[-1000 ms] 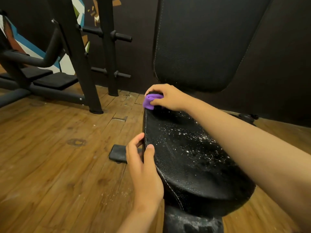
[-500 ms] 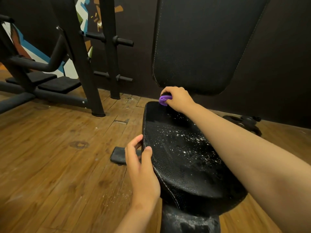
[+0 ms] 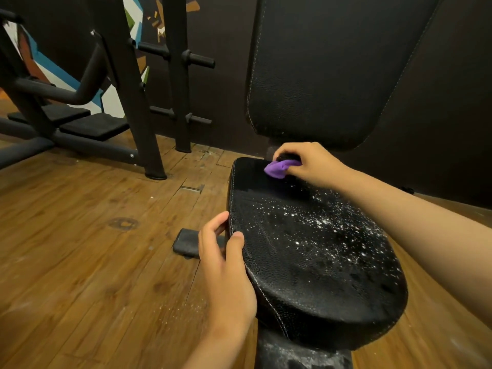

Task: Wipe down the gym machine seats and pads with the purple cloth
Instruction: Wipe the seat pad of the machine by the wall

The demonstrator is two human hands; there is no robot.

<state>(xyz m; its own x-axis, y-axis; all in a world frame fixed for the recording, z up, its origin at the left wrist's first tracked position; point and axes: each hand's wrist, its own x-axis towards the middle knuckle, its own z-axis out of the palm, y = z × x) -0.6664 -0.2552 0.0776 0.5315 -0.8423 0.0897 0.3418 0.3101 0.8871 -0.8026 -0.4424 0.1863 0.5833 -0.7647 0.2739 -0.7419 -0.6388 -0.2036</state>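
one view, head camera: right hand (image 3: 310, 162) fingers bunched around the purple cloth (image 3: 279, 168), pressed on the seat (image 3: 292, 286) at its 12 o'clock edge, under the back pad (image 3: 332, 75). left hand (image 3: 226, 270) fingers grip the seat rim at 9 o'clock. advise firm, overlapping strokes toward 6 o'clock through the white specks (image 3: 319, 222). most of the cloth is hidden in the palm.

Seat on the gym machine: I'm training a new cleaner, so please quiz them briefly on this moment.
1. True or false: the right hand holds the purple cloth at the far end of the seat.
2. The left hand grips: A the seat's left edge; B the purple cloth; C nothing.
3. What dots the middle of the seat?
Key: 1 true; 2 A; 3 white specks.
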